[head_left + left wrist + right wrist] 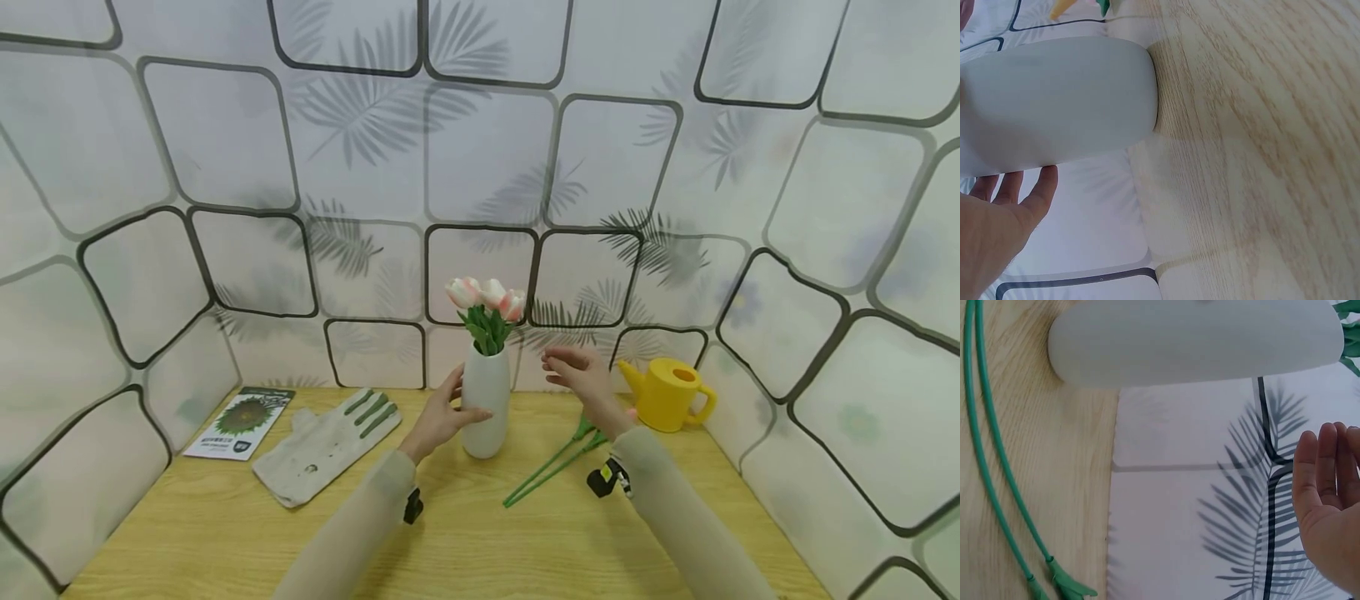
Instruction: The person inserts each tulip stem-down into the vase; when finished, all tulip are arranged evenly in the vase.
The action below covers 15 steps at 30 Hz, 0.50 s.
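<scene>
A white vase (485, 408) stands upright on the wooden table and holds several pink-and-white tulips (491, 298) with green leaves (486, 331). My left hand (442, 417) grips the vase from its left side, the thumb across the front and the fingers around the far side. In the left wrist view, fingertips (1042, 187) press against the vase wall. To the right of the vase, at about the height of its mouth, my right hand (581, 379) hovers with loosely bent fingers and nothing in them. Two green tulip stems (551, 471) lie on the table below it, their blooms mostly hidden behind the right forearm.
A yellow watering can (663, 396) stands at the back right. On the left lie a pale glove with green fingers (326, 450) and a sunflower seed packet (242, 422). Patterned walls (375, 275) close in the wooden table (480, 542) at the back and both sides.
</scene>
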Each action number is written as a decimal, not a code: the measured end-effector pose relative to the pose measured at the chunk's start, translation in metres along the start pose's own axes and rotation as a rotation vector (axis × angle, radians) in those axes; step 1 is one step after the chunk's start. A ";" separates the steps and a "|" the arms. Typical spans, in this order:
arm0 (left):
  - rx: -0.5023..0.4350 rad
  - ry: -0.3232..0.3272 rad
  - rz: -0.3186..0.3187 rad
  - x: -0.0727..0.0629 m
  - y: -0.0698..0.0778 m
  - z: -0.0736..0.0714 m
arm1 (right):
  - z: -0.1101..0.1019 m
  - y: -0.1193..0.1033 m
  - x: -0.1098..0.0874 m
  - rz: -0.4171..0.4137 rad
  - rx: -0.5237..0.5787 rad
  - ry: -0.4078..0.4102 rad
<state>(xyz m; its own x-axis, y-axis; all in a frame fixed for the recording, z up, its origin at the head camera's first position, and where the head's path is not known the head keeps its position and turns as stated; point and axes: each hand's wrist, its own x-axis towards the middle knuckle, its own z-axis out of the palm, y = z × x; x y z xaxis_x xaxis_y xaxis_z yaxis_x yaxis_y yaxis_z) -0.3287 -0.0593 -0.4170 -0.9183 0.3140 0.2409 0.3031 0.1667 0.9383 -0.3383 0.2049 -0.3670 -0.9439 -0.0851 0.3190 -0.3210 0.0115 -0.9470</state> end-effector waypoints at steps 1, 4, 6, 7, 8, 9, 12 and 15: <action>-0.001 0.000 -0.001 0.000 0.000 0.000 | -0.003 0.001 -0.001 0.002 -0.002 0.001; -0.003 0.003 -0.002 0.000 0.000 0.000 | -0.010 0.006 -0.004 0.013 0.010 0.013; -0.005 0.003 -0.004 0.000 -0.001 0.000 | -0.016 0.009 -0.007 0.020 0.011 0.013; -0.006 0.002 -0.005 0.000 -0.001 0.000 | -0.019 0.010 -0.008 0.024 0.012 0.014; -0.007 0.002 -0.005 0.000 -0.001 0.000 | -0.022 0.012 -0.009 0.029 0.006 0.011; -0.007 0.002 -0.006 0.000 -0.001 0.000 | -0.025 0.013 -0.010 0.032 0.000 0.006; -0.009 0.000 -0.004 0.001 -0.001 0.000 | -0.032 0.018 -0.015 0.065 -0.012 0.001; -0.009 -0.003 -0.006 0.000 -0.001 0.000 | -0.039 0.024 -0.020 0.112 -0.009 -0.002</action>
<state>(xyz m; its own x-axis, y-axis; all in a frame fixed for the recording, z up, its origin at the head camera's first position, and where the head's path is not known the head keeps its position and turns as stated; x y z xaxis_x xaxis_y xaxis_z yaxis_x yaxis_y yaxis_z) -0.3296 -0.0594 -0.4182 -0.9194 0.3160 0.2343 0.2951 0.1601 0.9420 -0.3301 0.2458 -0.3949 -0.9738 -0.0847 0.2110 -0.2142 0.0297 -0.9763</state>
